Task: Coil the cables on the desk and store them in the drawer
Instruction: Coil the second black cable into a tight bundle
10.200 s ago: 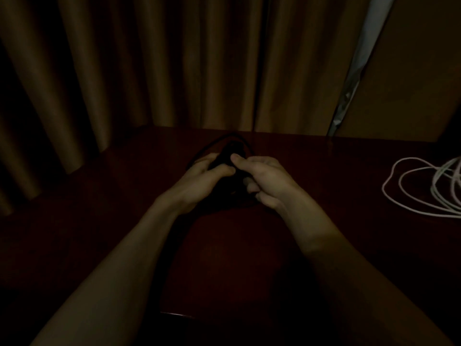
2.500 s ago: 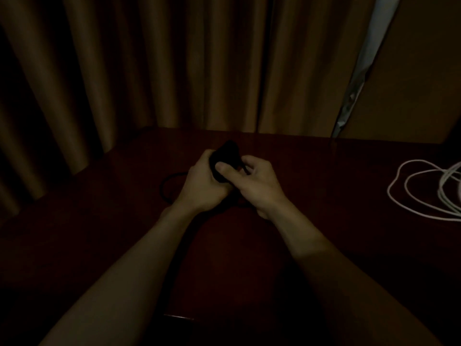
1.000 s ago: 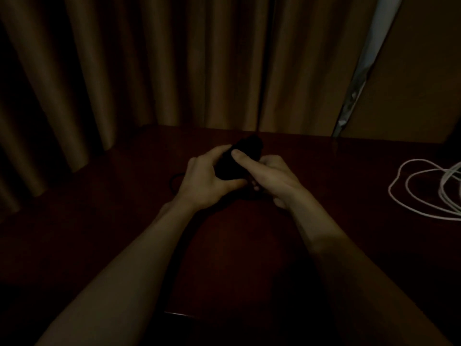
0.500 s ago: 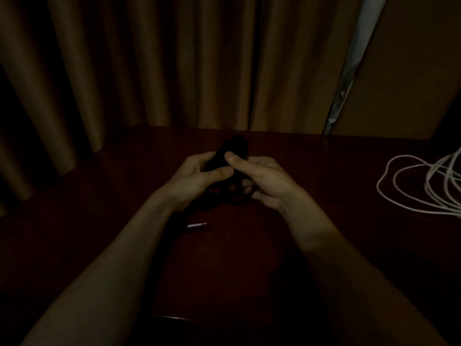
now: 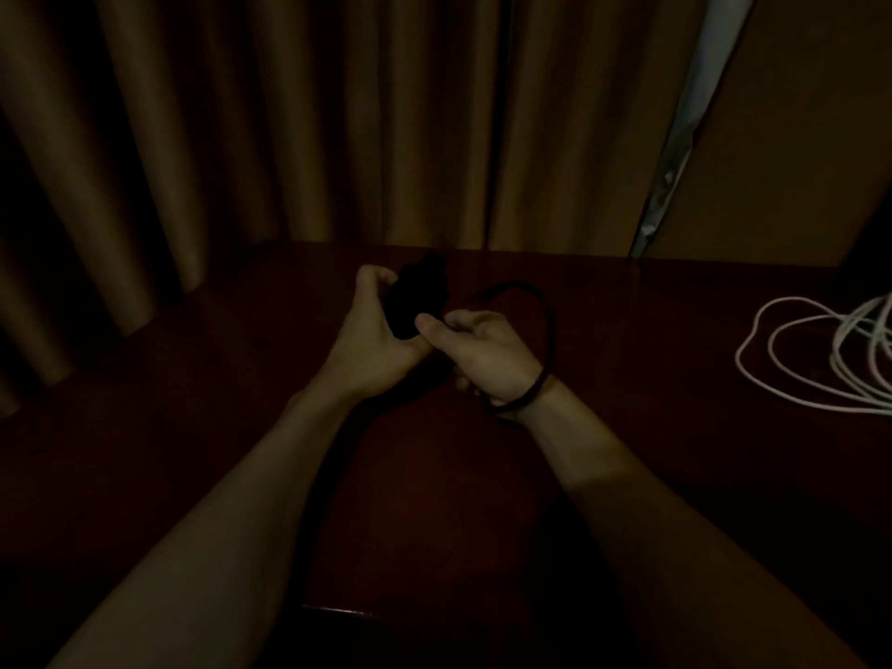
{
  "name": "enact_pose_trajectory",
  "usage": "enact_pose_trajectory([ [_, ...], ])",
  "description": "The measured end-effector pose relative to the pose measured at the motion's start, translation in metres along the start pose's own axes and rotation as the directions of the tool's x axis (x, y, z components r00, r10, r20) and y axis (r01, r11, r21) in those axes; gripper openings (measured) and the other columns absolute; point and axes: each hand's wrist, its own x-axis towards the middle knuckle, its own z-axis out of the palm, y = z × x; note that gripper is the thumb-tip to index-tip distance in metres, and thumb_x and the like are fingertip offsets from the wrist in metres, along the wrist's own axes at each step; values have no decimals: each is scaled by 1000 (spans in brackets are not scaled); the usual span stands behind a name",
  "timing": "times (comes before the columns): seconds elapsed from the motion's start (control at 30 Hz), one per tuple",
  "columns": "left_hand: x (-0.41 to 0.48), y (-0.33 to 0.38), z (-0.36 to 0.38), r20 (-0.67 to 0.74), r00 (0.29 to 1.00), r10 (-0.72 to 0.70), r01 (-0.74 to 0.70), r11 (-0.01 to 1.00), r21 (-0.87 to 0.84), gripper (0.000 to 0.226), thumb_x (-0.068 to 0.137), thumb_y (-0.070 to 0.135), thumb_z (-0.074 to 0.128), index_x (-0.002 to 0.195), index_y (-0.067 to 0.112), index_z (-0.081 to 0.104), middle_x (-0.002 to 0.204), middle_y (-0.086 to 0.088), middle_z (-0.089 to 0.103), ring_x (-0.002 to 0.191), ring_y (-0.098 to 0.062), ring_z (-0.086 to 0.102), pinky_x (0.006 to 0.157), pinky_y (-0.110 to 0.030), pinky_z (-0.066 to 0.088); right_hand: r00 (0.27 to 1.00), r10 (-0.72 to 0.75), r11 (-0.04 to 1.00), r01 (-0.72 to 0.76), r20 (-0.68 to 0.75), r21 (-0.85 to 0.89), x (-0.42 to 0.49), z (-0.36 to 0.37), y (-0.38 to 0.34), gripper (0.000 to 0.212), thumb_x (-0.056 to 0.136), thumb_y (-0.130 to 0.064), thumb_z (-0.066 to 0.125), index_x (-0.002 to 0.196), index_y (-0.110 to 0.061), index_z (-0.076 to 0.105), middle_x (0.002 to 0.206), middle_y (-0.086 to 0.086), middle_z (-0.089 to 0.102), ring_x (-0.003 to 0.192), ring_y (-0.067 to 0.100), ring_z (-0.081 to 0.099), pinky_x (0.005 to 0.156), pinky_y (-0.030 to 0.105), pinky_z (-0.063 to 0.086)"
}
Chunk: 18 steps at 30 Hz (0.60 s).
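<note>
- The black cable is mostly gathered into a dark bundle, held above the desk near its far edge, between the two hands.
- The left hand grips this bundle, with its fingers curled round it from the left side.
- The right hand is just beside the bundle and touches the left hand; its thumb and fingers pinch a part of the same cable.
- One free loop of the cable goes out to the right of the right hand, bends down and passes across the right wrist.
- The picture is very dark, so the plug ends cannot be made out.
- A white cable lies in loose rings on the desk, far to the right and well apart from the hands.
- Behind the desk hangs a brown curtain, and to its right there is a plain wall.
</note>
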Motion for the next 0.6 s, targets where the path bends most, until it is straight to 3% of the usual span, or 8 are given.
enact_pose_trajectory([
  [0.07,-1,1,0,134,989,-56,71,991,-111,56,94,20,75,126,19,29,113,1,58,92,3,64,74,-21,59,1000,25,999,-25,2,38,-3,-6,-1,39,99,-41,67,112,-5,70,93,7,62,70,21,54,50,24,36],
  [0.17,0,2,2,214,958,-189,254,906,-339,49,83,39,66,123,29,39,126,-8,59,111,-23,65,89,-41,58,1000,22,996,-23,10,86,-4,-14,-1,38,101,-39,64,119,-7,71,82,4,66,55,8,55,44,20,35],
  [0.27,4,0,1,197,950,-242,307,834,-459,32,89,24,64,118,27,50,126,-12,65,117,-34,66,97,-51,56,999,39,991,-42,32,124,-1,-20,3,41,102,-35,63,122,1,68,77,3,55,49,6,42,40,20,31],
  [0.37,1,-2,-1,164,965,-205,258,860,-440,41,94,8,72,127,23,54,115,-4,74,108,-25,73,87,-42,60,993,67,968,-89,100,237,1,-24,4,39,103,-29,63,130,-2,63,75,0,53,47,4,41,39,19,32],
  [0.47,0,-3,-1,79,984,-162,180,907,-381,62,79,3,86,130,22,56,115,0,72,104,-14,73,85,-32,61,985,55,952,-101,163,291,2,-23,2,26,99,-34,68,113,-12,68,72,0,52,51,7,39,40,19,31],
  [0.6,1,0,3,-15,995,-102,94,955,-282,69,69,7,94,128,15,61,115,2,71,104,-7,72,82,-20,58,987,34,967,-71,154,244,-3,-14,-2,43,93,-42,73,119,-8,67,62,-8,55,47,5,41,41,21,27],
])
